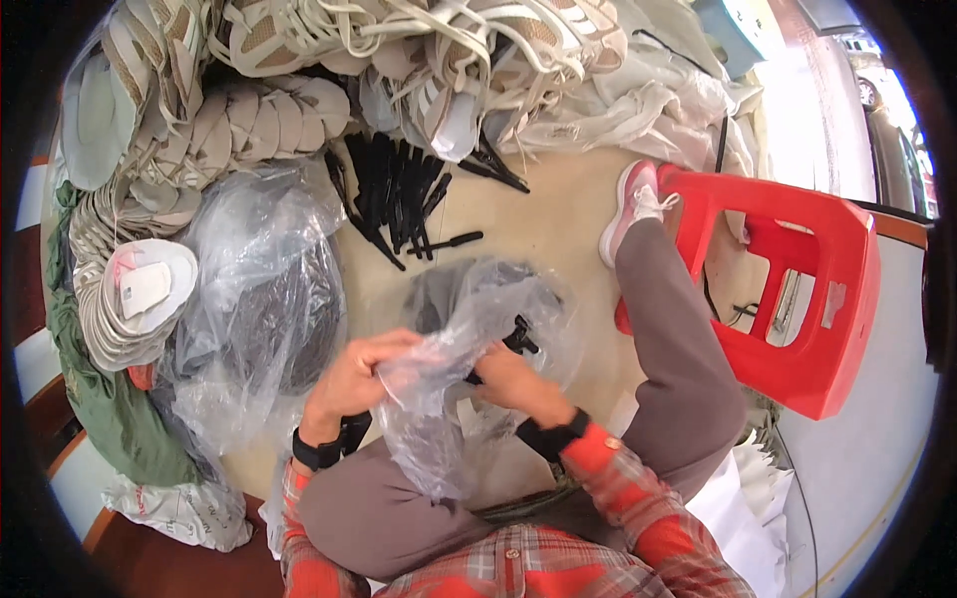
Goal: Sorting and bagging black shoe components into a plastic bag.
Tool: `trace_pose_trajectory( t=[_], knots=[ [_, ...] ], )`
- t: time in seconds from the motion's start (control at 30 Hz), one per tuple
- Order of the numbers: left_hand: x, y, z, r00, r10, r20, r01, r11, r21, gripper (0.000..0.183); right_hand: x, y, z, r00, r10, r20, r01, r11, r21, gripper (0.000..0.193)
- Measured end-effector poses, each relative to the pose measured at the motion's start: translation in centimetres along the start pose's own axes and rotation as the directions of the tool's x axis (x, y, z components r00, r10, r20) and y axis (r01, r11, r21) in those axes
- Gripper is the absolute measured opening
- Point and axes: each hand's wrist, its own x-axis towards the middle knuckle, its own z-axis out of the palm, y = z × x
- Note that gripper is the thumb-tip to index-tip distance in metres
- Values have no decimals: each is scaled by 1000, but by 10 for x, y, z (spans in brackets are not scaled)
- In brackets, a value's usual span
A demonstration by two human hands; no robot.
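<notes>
Both hands over lap: left hand [351,379] pinches clear plastic bag [439,389], right hand [508,381] fingers curl into its mouth by a black plastic piece [519,337]; thin film may tear or spill pieces onto floor [538,219]

Thin, glossy, crinkled clear plastic bag [439,399] at centre; smooth shiny red plastic stool [817,289] at right; matt black plastic pieces [394,194] above; woven mesh cloth shoes [399,40] along the top.
</notes>
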Motion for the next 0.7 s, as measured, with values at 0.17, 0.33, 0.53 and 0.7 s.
trace_pose_trajectory(
  t=[0.17,0.33,0.53,0.7],
  knots=[
    [2,25,-46,981,28,193,-42,996,73,47,59,73,-141,826,445,347,-514,341,787,22],
    [82,-55,-69,809,-422,-409,160,828,-538,28,155,183,-80,841,301,-450,-401,904,-146,27],
    [116,-173,-113,633,-22,-774,615,622,484,54,202,200,-35,863,272,-426,-427,843,-327,40],
    [162,-165,-130,481,-81,-873,718,607,339,98,181,187,-10,781,569,-258,-556,821,129,30]
  ],
)
